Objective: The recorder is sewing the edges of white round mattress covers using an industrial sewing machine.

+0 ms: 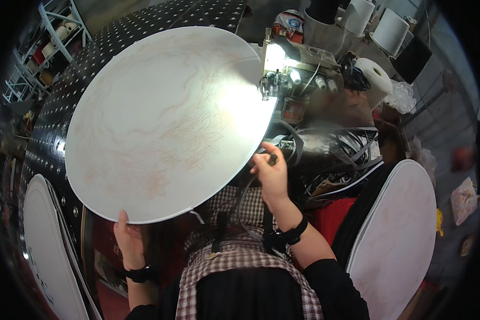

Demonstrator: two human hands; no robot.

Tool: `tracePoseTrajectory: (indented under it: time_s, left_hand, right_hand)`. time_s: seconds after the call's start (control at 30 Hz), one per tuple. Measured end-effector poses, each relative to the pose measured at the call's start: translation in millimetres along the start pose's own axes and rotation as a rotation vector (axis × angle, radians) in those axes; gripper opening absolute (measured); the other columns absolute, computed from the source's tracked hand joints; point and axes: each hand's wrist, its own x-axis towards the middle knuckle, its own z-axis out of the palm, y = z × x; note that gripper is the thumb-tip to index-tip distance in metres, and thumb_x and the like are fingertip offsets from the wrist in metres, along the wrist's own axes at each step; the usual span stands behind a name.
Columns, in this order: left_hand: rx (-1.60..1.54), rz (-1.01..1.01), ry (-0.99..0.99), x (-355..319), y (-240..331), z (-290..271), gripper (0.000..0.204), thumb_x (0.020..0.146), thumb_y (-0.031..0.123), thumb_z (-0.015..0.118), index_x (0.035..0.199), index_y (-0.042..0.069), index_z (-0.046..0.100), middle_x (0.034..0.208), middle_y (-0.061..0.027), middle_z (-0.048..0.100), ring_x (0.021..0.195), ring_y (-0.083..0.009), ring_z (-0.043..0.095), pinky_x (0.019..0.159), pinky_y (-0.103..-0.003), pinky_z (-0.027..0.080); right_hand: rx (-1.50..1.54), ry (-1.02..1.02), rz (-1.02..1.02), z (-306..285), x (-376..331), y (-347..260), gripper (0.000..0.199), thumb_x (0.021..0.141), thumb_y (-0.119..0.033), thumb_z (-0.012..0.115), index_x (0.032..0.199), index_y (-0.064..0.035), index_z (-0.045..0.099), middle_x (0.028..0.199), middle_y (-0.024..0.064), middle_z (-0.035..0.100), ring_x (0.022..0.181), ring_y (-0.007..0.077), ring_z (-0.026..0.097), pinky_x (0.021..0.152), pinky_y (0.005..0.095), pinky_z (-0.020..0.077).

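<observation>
A: State the position of the large round panel (168, 122).

B: The panel is white with a faint reddish line pattern. It lies flat over the black perforated worktop (64, 101), and its right edge sits at the lit machine head (282, 69).

A: Left hand?

B: The left hand (128, 240) grips the panel's near rim from below, fingers curled up over the edge. A dark watch is on that wrist.

A: Right hand?

B: The right hand (271, 173) is at the panel's right rim, just below the machine head. Its grip is closed on a thin black strip (245, 197) that runs down toward the checked apron (234, 261). A black band is on that wrist.

A: Surroundings?

B: A tangle of black and grey strips (341, 154) lies right of the hand. A second round panel (394, 234) leans further right, and another (48, 250) stands at the lower left. White rolls (376, 80) sit behind the machine.
</observation>
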Motion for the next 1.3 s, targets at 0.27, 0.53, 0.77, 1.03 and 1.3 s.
tracePoseTrajectory:
  time_s: [0.27, 0.53, 0.77, 1.03, 1.3]
  left_hand:
    - [0.013, -0.19, -0.023, -27.4, -25.6, 29.2, 0.02, 0.087, 0.015, 0.057, 0.106, 0.008, 0.053, 0.093, -0.0017, 0.062, 0.078, -0.012, 0.06, 0.06, -0.024, 0.047]
    - [0.084, -0.425, -0.208, -34.2, -51.9, 59.2, 0.03, 0.086, 0.018, 0.06, 0.112, 0.006, 0.05, 0.094, -0.0059, 0.063, 0.077, -0.0164, 0.062, 0.061, -0.024, 0.047]
    - [0.13, -0.484, -0.327, -39.5, -81.8, 98.9, 0.019, 0.089, 0.024, 0.057, 0.102, 0.011, 0.058, 0.092, -0.0011, 0.062, 0.078, -0.0089, 0.053, 0.068, -0.022, 0.039]
    - [-0.206, -0.196, -0.101, -16.1, -63.9, 64.5, 0.037, 0.088, 0.023, 0.054, 0.119, 0.005, 0.046, 0.111, -0.0058, 0.057, 0.098, -0.0173, 0.055, 0.083, -0.033, 0.045]
    - [-0.027, -0.013, -0.045, -2.9, -20.3, 44.9, 0.039, 0.089, 0.012, 0.052, 0.122, -0.003, 0.042, 0.118, -0.0119, 0.051, 0.104, -0.0206, 0.054, 0.086, -0.034, 0.047]
  right_hand:
    - [-0.055, 0.265, 0.082, -70.7, -5.3, 2.0, 0.049, 0.086, -0.002, 0.051, 0.131, -0.0026, 0.031, 0.088, 0.0115, 0.064, 0.053, 0.0063, 0.05, 0.05, 0.0173, 0.0394]
    - [-0.122, 0.424, -0.253, -75.7, -33.6, 3.8, 0.009, 0.089, -0.006, 0.05, 0.098, -0.004, 0.051, 0.072, 0.0035, 0.057, 0.05, 0.0026, 0.04, 0.044, 0.018, 0.0304]
    - [-0.181, -0.346, 0.307, 17.8, -58.5, 13.8, 0.036, 0.085, -0.018, 0.062, 0.108, 0.0092, 0.054, 0.079, 0.0091, 0.064, 0.057, 0.0089, 0.057, 0.052, 0.0201, 0.0448]
    - [0.083, -0.062, 0.188, 42.3, -2.8, 20.9, 0.022, 0.085, -0.006, 0.057, 0.104, 0.0039, 0.053, 0.095, 0.0074, 0.061, 0.084, 0.011, 0.057, 0.076, 0.025, 0.0446]
    - [0.011, -0.042, 0.096, 29.0, 44.1, -0.9, 0.016, 0.085, -0.005, 0.056, 0.099, 0.0026, 0.054, 0.087, 0.0026, 0.059, 0.078, 0.0085, 0.053, 0.072, 0.0234, 0.0424]
